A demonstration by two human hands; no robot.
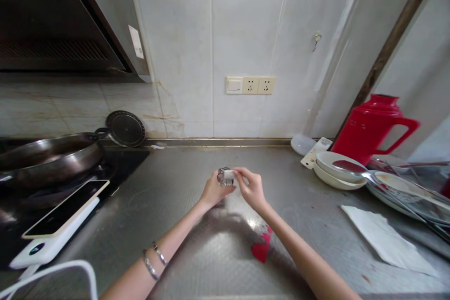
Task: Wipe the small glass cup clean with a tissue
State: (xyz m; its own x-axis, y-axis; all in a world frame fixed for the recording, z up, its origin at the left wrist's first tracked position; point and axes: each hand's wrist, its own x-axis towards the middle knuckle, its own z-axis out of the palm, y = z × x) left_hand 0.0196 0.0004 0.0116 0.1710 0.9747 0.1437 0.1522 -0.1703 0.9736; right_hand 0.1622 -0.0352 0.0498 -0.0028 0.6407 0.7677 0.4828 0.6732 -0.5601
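Held in the curled left hand [212, 191], near the centre of the frame — a little below the middle — with a small shiny object [221, 177] showing at the top of the grip. Pinching with the right hand [252, 187] at the right end of its white part [229, 175]; too small to tell whether on a loose edge. Poised over the metal surface [176, 173] — above a red heart-shaped patch [260, 249], lower in the frame.
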